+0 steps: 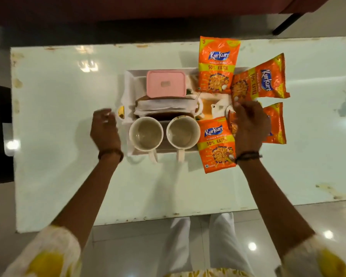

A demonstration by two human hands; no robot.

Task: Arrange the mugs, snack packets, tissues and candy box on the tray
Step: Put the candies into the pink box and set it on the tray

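Sleeves (48,254) of white and yellow cloth frame the bottom edge; both forearms reach forward over a pale table (68,156). Left hand (105,129), fingers loosely curled and holding nothing, hovers just beside the left end of the tray (128,76). Right hand (248,126), palm down, rests on the snack packets at the tray's right end; whether it grips one cannot be told. Near packet (216,144) lies by the right wrist, a second (276,122) shows beyond the hand, a third (262,80) lies tilted, and a fourth (218,64) stands farthest. Two mugs (146,133) (183,132) sit side by side on the tray's near edge, handles toward the person. Behind them lie folded tissues (164,107), then the pink candy box (166,83).
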